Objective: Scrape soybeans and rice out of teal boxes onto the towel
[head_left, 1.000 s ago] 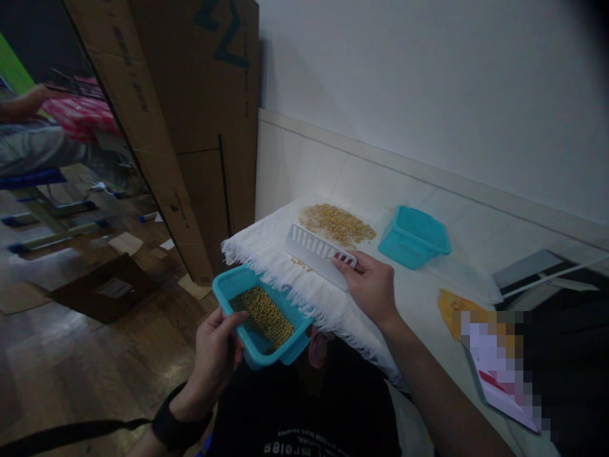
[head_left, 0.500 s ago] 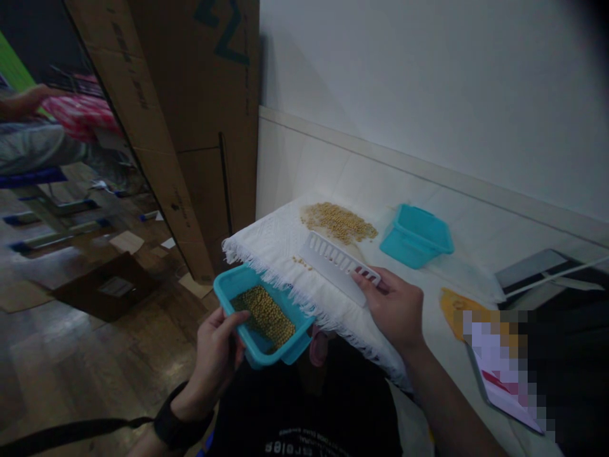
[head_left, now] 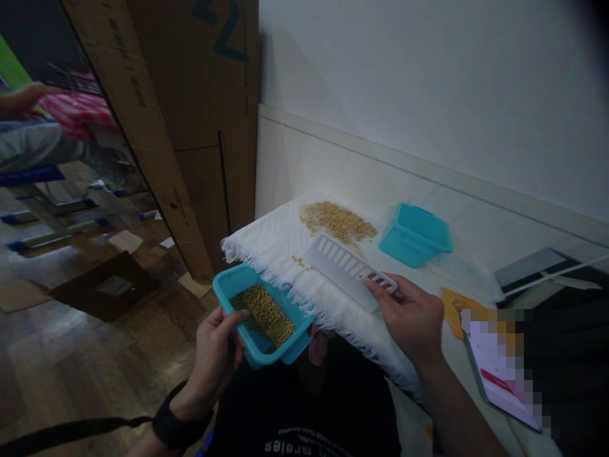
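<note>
My left hand (head_left: 216, 346) grips the near left rim of a teal plastic bin (head_left: 297, 348), thumb over the edge. Yellowish soybeans (head_left: 269, 317) cover its bottom. The bin is held just below the fringed edge of a white cloth (head_left: 271, 238) on the table. In my right hand (head_left: 413, 317) is a white plastic scraper (head_left: 340, 276) with a row of slots, its long edge low over the cloth. A few loose beans (head_left: 299, 261) lie by its left end. Behind it spreads a pile of soybeans (head_left: 340, 220).
A second teal bin (head_left: 413, 244) stands at the back right near the wall. Right of it are a clear bag, an orange-yellow item (head_left: 454, 311) and a tablet-like object (head_left: 504, 387). A tall cardboard box (head_left: 204, 158) rises on the left. Another person sits beyond it.
My right hand has shifted a little to the right and toward me with the scraper. The left hand and its bin stay almost where they were.
</note>
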The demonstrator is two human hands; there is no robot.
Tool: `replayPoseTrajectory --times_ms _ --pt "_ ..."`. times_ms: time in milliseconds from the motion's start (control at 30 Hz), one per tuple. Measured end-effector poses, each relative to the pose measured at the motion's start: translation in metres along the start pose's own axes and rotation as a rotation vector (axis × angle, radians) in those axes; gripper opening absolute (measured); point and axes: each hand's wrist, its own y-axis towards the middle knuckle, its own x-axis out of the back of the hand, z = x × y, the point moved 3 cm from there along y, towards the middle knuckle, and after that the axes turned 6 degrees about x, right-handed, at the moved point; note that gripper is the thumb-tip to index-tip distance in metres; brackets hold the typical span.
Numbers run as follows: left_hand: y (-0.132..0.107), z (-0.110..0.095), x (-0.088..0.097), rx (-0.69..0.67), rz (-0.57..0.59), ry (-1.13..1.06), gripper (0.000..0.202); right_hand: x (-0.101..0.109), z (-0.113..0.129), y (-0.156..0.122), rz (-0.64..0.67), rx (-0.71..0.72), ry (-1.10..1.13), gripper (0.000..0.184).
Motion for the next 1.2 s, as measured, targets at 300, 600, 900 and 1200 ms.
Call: replayPoseTrajectory --times_ms 300,600,900,1200 --pt "0.0 -0.001 -0.001 0.005 -0.001 -0.003 0.026 0.0 -0.003 -0.004 0.043 -0.039 0.055 0.026" --pt "0.0 0.002 -0.002 0.011 0.004 -0.003 0.028 -0.006 0.002 -0.003 0.065 -0.021 0.054 0.024" --pt "-0.001 -0.001 -0.002 0.007 0.005 -0.002 0.026 -0.011 0.015 -0.002 0.129 0.014 0.069 0.021" --pt "0.0 0.0 0.001 0.004 0.001 0.002 0.028 -0.01 0.011 0.005 0.046 -0.046 0.063 0.028"
